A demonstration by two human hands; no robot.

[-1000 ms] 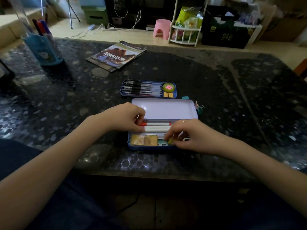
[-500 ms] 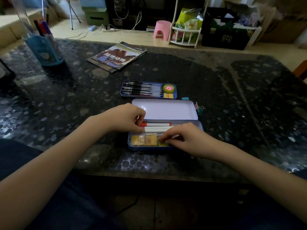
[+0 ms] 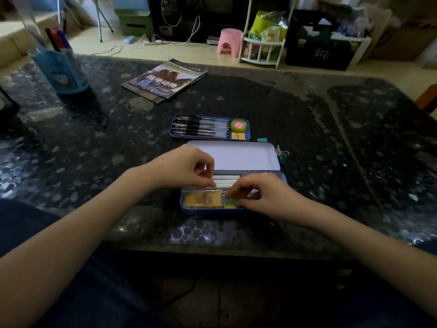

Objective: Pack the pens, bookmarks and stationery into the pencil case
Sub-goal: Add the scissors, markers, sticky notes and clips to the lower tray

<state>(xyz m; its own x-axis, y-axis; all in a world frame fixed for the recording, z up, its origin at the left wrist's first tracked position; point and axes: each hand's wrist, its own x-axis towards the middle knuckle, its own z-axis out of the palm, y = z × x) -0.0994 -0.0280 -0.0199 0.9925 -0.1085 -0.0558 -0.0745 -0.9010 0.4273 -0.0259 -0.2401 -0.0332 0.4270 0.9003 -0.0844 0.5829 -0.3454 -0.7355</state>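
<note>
Head view: open pencil case (image 3: 233, 210) at the near table (image 3: 307, 129) edge. Left hand (image 3: 183, 170) curled over white pens (image 3: 224, 182), covering their left ends. Right hand (image 3: 262, 196) pinches something small, unidentifiable, hiding the case's right half.

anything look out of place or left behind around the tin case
Yes: a teal binder clip and a small teal piece lie loose on the table, just off the open lid's right corner, outside both the pencil case and the pen tray.
</note>
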